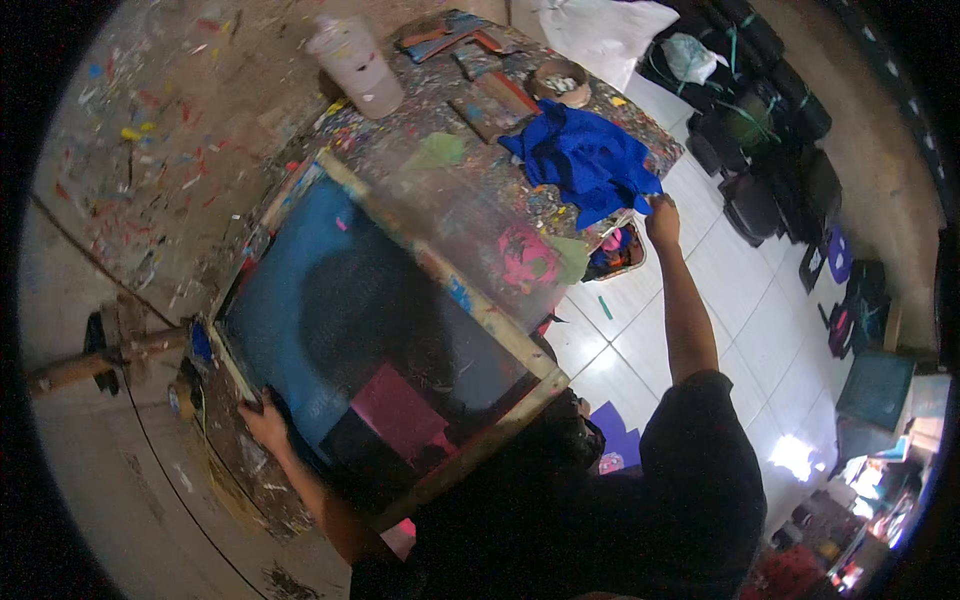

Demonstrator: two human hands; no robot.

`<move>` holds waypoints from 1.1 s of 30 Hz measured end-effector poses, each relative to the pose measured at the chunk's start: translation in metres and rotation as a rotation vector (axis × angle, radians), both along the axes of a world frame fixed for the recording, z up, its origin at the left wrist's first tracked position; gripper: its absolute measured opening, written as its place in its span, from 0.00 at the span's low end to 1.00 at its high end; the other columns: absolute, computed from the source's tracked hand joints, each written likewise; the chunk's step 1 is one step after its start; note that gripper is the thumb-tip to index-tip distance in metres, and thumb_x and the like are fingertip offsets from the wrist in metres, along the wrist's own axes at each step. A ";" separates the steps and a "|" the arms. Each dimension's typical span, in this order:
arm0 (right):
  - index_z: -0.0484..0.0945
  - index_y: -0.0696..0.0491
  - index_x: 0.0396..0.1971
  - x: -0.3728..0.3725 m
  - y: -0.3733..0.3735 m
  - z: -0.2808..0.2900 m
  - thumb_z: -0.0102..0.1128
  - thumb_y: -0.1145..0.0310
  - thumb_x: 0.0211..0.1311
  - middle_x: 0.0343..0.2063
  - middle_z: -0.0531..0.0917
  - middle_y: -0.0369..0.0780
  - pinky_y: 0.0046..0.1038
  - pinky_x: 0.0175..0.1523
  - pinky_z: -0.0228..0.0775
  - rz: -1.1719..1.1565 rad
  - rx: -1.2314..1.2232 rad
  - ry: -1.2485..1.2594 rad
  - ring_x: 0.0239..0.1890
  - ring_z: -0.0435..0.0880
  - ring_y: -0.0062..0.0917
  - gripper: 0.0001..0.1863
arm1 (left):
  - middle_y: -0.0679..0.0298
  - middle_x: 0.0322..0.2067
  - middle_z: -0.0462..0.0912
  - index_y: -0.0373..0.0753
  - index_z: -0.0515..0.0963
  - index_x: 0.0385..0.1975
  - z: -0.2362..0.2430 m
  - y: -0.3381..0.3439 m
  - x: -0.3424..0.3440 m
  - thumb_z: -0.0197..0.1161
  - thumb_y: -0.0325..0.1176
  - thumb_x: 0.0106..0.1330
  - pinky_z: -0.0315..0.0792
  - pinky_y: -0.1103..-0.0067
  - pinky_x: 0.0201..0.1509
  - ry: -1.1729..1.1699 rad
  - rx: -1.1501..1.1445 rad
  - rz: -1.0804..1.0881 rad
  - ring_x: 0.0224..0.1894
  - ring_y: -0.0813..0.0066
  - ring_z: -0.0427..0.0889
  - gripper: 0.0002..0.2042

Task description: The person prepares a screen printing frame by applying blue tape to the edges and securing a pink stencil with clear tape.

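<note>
— We have the big wooden frame (400, 330) flat on the messy table (470, 190), near its front edge. Our left hand (265, 425) presses open on the frame's front corner, gripping nothing.

— And the blue cloth (590, 160)?

— It's at the table's right edge. Our right hand (662, 220) touches its corner; we can't tell if the fingers pinch it. It looks like the cloth isn't picked up yet.

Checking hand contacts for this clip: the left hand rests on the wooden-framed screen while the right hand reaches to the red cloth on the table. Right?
Not quite. In the head view the cloth that the right hand reaches is blue, not red. The left hand does rest on the wooden-framed screen.
</note>
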State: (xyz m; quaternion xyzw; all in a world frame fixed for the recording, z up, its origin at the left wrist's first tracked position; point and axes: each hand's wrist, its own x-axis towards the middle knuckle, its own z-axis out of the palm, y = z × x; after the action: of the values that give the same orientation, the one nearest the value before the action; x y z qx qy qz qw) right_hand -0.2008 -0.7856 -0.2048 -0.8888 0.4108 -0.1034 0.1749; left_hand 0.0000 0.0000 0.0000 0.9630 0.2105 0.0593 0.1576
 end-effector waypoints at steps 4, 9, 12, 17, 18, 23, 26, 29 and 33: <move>0.84 0.51 0.33 0.028 -0.009 -0.057 0.56 0.64 0.57 0.40 0.79 0.46 0.38 0.46 0.75 0.105 -0.150 0.036 0.41 0.80 0.40 0.10 | 0.41 0.65 0.62 0.33 0.55 0.68 0.019 -0.004 0.008 0.59 0.50 0.66 0.60 0.57 0.68 -0.062 0.009 0.009 0.66 0.43 0.63 0.37; 0.86 0.47 0.32 0.027 -0.061 -0.182 0.53 0.54 0.59 0.32 0.83 0.43 0.37 0.50 0.75 0.292 -0.284 -0.179 0.42 0.82 0.36 0.16 | 0.41 0.66 0.61 0.32 0.53 0.69 -0.010 -0.004 0.023 0.59 0.54 0.64 0.60 0.58 0.68 -0.056 0.022 -0.113 0.66 0.42 0.62 0.41; 0.86 0.47 0.33 0.094 -0.008 -0.181 0.53 0.50 0.59 0.32 0.83 0.43 0.37 0.52 0.74 0.282 -0.096 0.039 0.43 0.82 0.36 0.18 | 0.40 0.66 0.60 0.30 0.50 0.69 0.019 -0.009 -0.011 0.59 0.56 0.63 0.60 0.59 0.68 0.073 0.126 -0.046 0.66 0.42 0.63 0.44; 0.86 0.47 0.33 0.092 -0.013 -0.205 0.51 0.44 0.59 0.33 0.85 0.43 0.37 0.56 0.72 0.163 0.052 0.316 0.45 0.82 0.36 0.23 | 0.38 0.62 0.64 0.25 0.53 0.66 0.029 -0.075 -0.005 0.63 0.48 0.64 0.60 0.61 0.67 0.031 0.039 -0.029 0.63 0.45 0.67 0.41; 0.86 0.47 0.33 0.099 -0.007 -0.216 0.51 0.42 0.59 0.34 0.85 0.43 0.37 0.57 0.72 0.177 0.075 0.346 0.46 0.82 0.36 0.24 | 0.39 0.61 0.65 0.24 0.55 0.65 0.021 -0.022 -0.005 0.63 0.45 0.64 0.61 0.62 0.66 -0.007 -0.016 -0.074 0.61 0.46 0.68 0.38; 0.86 0.49 0.33 0.083 -0.017 -0.217 0.51 0.38 0.58 0.36 0.86 0.44 0.40 0.59 0.69 0.428 0.132 0.364 0.47 0.82 0.37 0.28 | 0.41 0.57 0.69 0.22 0.61 0.58 -0.007 0.014 0.003 0.62 0.37 0.66 0.62 0.65 0.63 -0.113 -0.049 -0.236 0.56 0.52 0.69 0.29; 0.85 0.52 0.30 0.060 0.005 -0.141 0.56 0.44 0.56 0.35 0.85 0.46 0.42 0.58 0.69 0.128 0.137 -0.080 0.47 0.82 0.41 0.24 | 0.41 0.56 0.70 0.23 0.62 0.56 0.010 -0.026 -0.001 0.62 0.37 0.66 0.63 0.64 0.62 -0.140 -0.046 -0.242 0.55 0.52 0.70 0.28; 0.83 0.56 0.30 0.019 0.041 -0.125 0.64 0.54 0.50 0.39 0.82 0.52 0.43 0.54 0.71 -0.262 0.165 -0.228 0.46 0.80 0.47 0.18 | 0.41 0.55 0.70 0.23 0.63 0.56 0.007 -0.002 0.011 0.63 0.40 0.65 0.64 0.63 0.61 -0.087 0.014 -0.236 0.55 0.51 0.71 0.28; 0.82 0.55 0.29 -0.003 0.102 -0.149 0.63 0.59 0.50 0.42 0.81 0.51 0.45 0.50 0.71 -0.221 0.147 -0.207 0.48 0.77 0.45 0.14 | 0.40 0.53 0.71 0.24 0.64 0.54 -0.002 0.059 0.017 0.63 0.43 0.65 0.65 0.62 0.59 -0.137 0.072 -0.326 0.54 0.49 0.71 0.29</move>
State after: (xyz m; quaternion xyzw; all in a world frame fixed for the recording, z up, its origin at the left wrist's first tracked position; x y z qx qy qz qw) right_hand -0.2042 -0.6841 -0.3534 -0.8078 0.4920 -0.1829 0.2683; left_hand 0.0167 0.0595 -0.0021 0.9830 0.0380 0.1061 0.1447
